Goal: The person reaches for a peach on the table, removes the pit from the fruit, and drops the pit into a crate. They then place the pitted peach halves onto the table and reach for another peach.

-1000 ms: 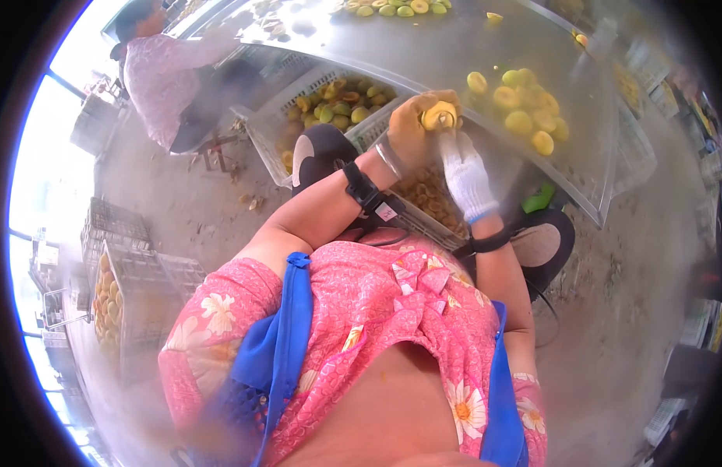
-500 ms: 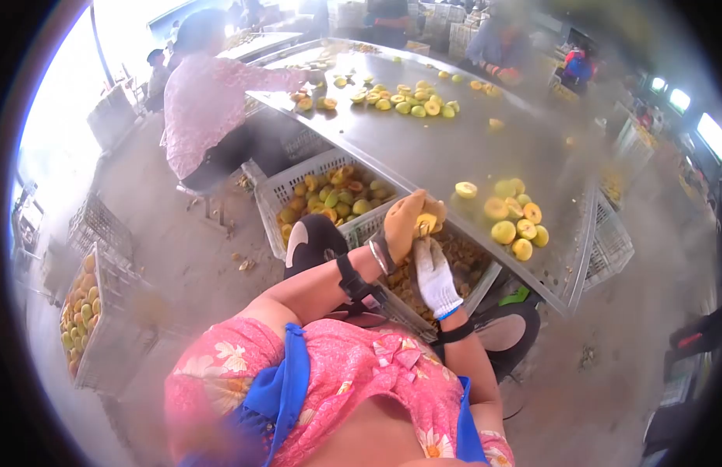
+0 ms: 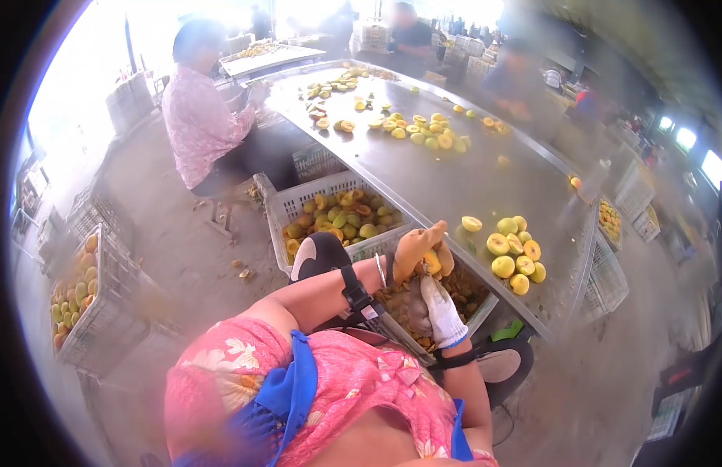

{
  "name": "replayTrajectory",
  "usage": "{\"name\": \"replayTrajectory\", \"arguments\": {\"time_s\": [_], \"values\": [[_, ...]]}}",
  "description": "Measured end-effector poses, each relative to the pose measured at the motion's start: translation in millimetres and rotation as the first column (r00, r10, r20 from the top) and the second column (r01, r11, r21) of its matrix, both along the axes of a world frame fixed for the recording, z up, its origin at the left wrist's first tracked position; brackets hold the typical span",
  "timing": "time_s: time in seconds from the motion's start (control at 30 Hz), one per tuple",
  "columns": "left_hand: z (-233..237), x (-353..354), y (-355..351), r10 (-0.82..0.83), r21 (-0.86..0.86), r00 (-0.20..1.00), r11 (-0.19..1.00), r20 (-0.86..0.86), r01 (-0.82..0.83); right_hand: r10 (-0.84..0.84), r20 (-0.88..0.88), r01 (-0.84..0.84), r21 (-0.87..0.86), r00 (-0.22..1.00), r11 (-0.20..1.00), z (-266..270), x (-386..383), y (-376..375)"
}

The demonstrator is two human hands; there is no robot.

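My left hand (image 3: 418, 247), tan-orange and with a bracelet at the wrist, is closed around a yellow fruit piece (image 3: 432, 262). Just below it, my right hand (image 3: 441, 308) wears a white glove with darkened fingers; these are bent up against the fruit, and whatever they grip is hidden. Both hands are over a crate of small fruit pieces (image 3: 471, 292), beside the edge of the metal table (image 3: 454, 183). On the table to their right lies a group of halved yellow-green fruits (image 3: 524, 265).
A crate of fruit halves (image 3: 281, 204) stands left of the table, and another full crate (image 3: 96, 319) at far left. A co-worker in a pink top (image 3: 196, 128) sits by the table's left side. More fruit halves (image 3: 435, 131) lie farther up the table.
The view has shifted slightly. My left fingers have straightened somewhat around the fruit, and my right hand has turned beneath it. The pink-clad co-worker's arm has drawn back from the table.
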State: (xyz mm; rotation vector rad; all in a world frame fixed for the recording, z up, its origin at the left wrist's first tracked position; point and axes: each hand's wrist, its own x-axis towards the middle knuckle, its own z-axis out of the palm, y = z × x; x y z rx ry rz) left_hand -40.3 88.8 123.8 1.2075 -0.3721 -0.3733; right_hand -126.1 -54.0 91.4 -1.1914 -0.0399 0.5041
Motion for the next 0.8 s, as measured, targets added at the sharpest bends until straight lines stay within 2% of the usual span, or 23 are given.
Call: {"name": "replayTrajectory", "arguments": {"time_s": [0.03,0.07,0.1,0.2,0.23,0.27,0.33,0.37,0.47,0.5,0.6,0.63,0.67,0.7,0.73,0.77,0.8], "values": [[-10.4,4.0,-3.7,0.024,0.02,0.999,0.999,0.046,-0.025,0.058,-0.044,-0.056,0.049,0.997,0.997,1.5,0.0,-4.2],[-15.5,4.5,-8.0,0.047,0.042,0.995,0.998,0.091,-0.051,0.005,0.107,-0.002,-0.03,0.994,1.0,-6.7,3.0,-2.1],[-20.4,3.7,-10.3,0.133,0.149,0.953,0.973,0.274,-0.179,-0.038,0.258,0.066,-0.1,0.966,0.993,-20.8,7.4,0.9],[-15.2,-4.5,-16.7,0.216,0.205,0.917,0.933,0.336,-0.295,-0.059,0.271,0.08,-0.067,0.961,0.995,-25.1,3.5,3.7],[-12.3,-6.5,-21.2,0.228,0.084,0.961,0.966,0.156,-0.243,-0.01,0.123,0.009,0.011,0.992,1.0,-18.3,0.7,-0.2],[-8.8,-8.5,-20.0,0.149,0.017,0.988,0.989,0.046,-0.15,0.053,-0.025,-0.05,0.101,0.998,0.994,-13.6,-1.8,-4.2],[1.1,-13.0,-14.8,-0.03,-0.146,0.988,0.989,-0.154,0.007,0.145,-0.135,-0.116,0.198,0.98,0.973,-9.6,-0.9,-13.9],[-3.4,-10.7,-16.2,-0.073,-0.171,0.995,0.983,-0.073,0.06,0.199,-0.184,-0.151,0.248,0.963,0.957,-7.7,0.9,-15.6],[-19.2,-2.5,-22.4,-0.035,0.051,0.976,0.998,0.216,0.025,0.11,-0.095,-0.108,0.027,0.989,0.994,-10.7,-3.2,-17.2],[-22.3,-1.9,-18.5,-0.097,0.178,0.953,0.983,0.286,0.047,0.098,-0.04,-0.099,-0.02,0.994,0.995,-9.7,-4.7,-15.6],[-1.9,-6.1,-10.3,-0.19,0.388,0.929,0.92,0.318,0.055,0.107,-0.176,-0.095,0.077,0.979,0.993,-3.9,-5.7,-12.3],[-15.6,-0.9,-14.3,-0.152,0.264,0.951,0.961,0.271,0.078,0.122,-0.227,-0.088,0.155,0.966,0.984,-13.2,-2.3,-12.1],[-32.3,6.2,-19.6,-0.065,0.111,0.973,0.993,0.22,0.041,0.154,-0.299,-0.092,0.211,0.942,0.973,-15.6,2.5,-11.8],[-48.3,13.7,-24.8,0.013,-0.045,0.986,0.999,0.169,-0.005,0.165,-0.336,-0.045,0.338,0.927,0.94,-14.5,0.1,-5.3],[-65.0,26.5,-25.2,-0.039,-0.074,0.99,0.996,0.136,0.049,0.319,-0.337,-0.096,0.54,0.886,0.836,-24.2,4.0,-8.2],[-58.7,25.4,-26.1,-0.036,-0.138,0.998,0.99,0.046,0.042,0.477,-0.316,-0.136,0.703,0.82,0.699,-34.3,7.9,-11.1],[-52.6,23.8,-27.2,-0.035,-0.204,0.998,0.979,-0.045,0.025,0.48,-0.257,-0.16,0.727,0.839,0.668,-36.3,9.8,-10.8]]}}
